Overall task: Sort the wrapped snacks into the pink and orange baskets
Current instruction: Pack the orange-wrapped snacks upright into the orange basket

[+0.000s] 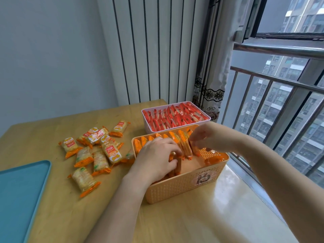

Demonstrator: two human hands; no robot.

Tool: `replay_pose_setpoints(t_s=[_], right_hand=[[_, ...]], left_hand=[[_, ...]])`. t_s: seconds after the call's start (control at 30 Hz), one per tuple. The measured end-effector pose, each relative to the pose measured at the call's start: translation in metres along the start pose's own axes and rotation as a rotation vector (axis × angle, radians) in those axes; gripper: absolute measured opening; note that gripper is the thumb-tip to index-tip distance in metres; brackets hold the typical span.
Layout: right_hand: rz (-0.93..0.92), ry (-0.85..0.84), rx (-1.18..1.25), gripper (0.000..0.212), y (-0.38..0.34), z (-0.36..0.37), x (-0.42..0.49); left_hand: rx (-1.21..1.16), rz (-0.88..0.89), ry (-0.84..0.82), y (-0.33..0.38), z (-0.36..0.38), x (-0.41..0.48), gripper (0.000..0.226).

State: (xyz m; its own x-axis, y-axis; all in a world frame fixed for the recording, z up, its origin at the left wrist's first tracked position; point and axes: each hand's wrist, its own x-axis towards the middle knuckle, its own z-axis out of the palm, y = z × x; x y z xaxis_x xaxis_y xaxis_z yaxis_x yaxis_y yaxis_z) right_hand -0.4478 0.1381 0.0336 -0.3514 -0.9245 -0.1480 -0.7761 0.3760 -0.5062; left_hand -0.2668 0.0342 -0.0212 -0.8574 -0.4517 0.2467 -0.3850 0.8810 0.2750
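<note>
The pink basket (147,126) looks full of red snacks (175,116). The orange basket (184,186) is roughly half filled, and about a dozen orange snacks (98,153) lie loose on the desk (52,207). Inside the orange basket, the left hand (156,158) curls around a pack (178,166). The right hand (208,135) touches the upright row (184,144), its grip too blurred to tell.

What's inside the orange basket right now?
Orange-wrapped snacks stand on edge in a row in the orange basket, with some bare floor showing. The left hand and right hand reach in, hiding whatever lies beneath them.
</note>
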Motion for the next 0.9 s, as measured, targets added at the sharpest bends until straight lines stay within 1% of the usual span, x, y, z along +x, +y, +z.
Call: replay_pose_setpoints(t_s=[0.03, 0.07, 0.13, 0.17, 0.23, 0.3, 0.37, 0.43, 0.5, 0.67, 0.9], right_hand=[[-0.023, -0.04, -0.115, 0.021, 0.001, -0.003, -0.003], [-0.021, -0.122, -0.198, 0.022, 0.002, -0.005, -0.006], [0.028, -0.288, -0.277, 0.026, 0.001, -0.005, -0.012], [0.048, -0.335, -0.312, 0.027, -0.001, -0.004, -0.014], [0.055, -0.352, -0.386, 0.028, -0.005, -0.004, -0.017], [0.045, -0.296, -0.448, 0.025, -0.009, -0.004, -0.016], [0.04, -0.145, -0.447, 0.02, -0.01, -0.004, -0.012], [0.096, 0.008, -0.323, 0.019, -0.009, -0.002, -0.004], [0.146, 0.122, -0.237, 0.017, -0.008, 0.003, 0.004], [0.129, 0.237, -0.195, 0.018, -0.006, 0.019, 0.017], [0.083, 0.332, -0.01, 0.015, -0.003, 0.039, 0.021]], left_hand=[[-0.001, -0.003, -0.002, 0.0, 0.001, 0.0, 0.025], [-0.005, -0.005, -0.002, 0.0, 0.001, 0.001, 0.025], [-0.017, -0.018, -0.005, 0.0, 0.001, 0.001, 0.024], [-0.021, -0.023, -0.008, 0.0, 0.001, 0.0, 0.024], [-0.03, -0.026, -0.008, -0.001, 0.001, 0.0, 0.024], [-0.045, -0.031, -0.006, -0.001, 0.001, 0.0, 0.024], [-0.053, -0.036, -0.009, -0.001, 0.0, 0.0, 0.024], [-0.058, -0.035, -0.007, -0.002, 0.0, 0.0, 0.024], [-0.069, -0.032, -0.005, -0.003, 0.002, 0.0, 0.024], [-0.068, -0.03, 0.006, -0.004, 0.003, 0.0, 0.025], [-0.067, -0.025, -0.001, -0.006, 0.004, 0.001, 0.026]])
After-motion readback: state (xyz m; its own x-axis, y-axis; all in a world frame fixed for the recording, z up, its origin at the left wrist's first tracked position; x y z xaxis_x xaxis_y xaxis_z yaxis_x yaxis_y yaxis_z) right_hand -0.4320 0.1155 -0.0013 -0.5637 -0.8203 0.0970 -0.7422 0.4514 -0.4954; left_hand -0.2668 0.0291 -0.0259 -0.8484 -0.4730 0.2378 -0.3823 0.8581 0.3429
